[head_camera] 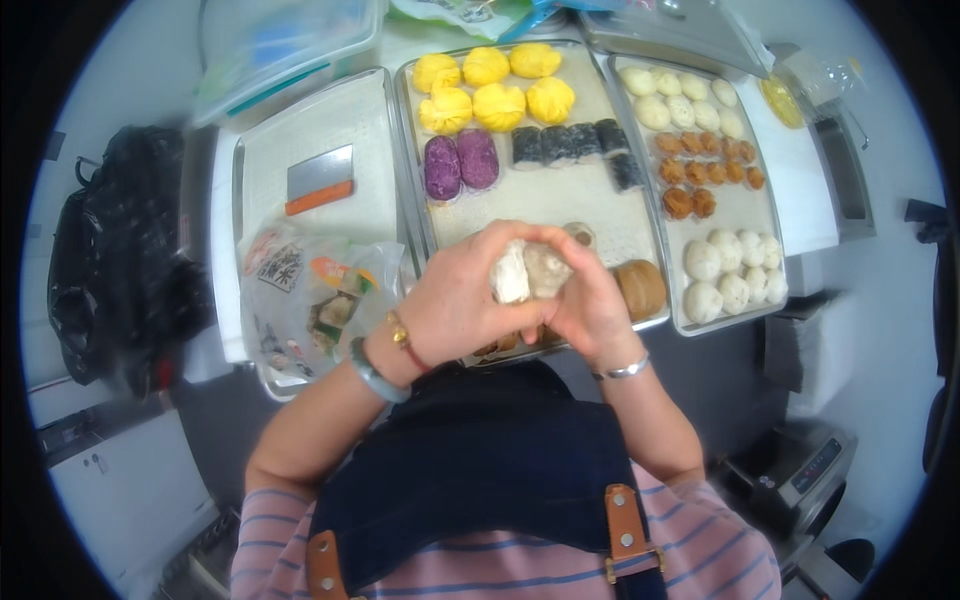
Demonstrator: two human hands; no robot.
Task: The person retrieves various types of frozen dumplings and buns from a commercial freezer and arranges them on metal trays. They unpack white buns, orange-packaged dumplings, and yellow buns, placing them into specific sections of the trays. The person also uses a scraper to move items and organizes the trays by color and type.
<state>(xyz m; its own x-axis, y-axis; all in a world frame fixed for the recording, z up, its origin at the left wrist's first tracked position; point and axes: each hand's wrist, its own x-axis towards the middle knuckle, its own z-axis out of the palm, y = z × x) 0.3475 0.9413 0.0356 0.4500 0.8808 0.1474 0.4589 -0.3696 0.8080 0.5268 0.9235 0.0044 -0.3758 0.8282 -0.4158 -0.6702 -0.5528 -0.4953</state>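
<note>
My left hand and my right hand close together around pale steamed buns, fingers and thumbs wrapped about them, above the near part of the middle metal tray. A whiter bun shows at the left inside the grip; how the pieces join cannot be told. On that tray lie yellow buns, two purple rolls, dark-wrapped rolls and a brown bun just right of my right hand. A small round item sits partly hidden behind my fingers.
The left tray holds a dough scraper with an orange handle and a printed plastic bag with food inside. White buns and small brown pieces sit on the right tray. Clear plastic bins stand at the back left.
</note>
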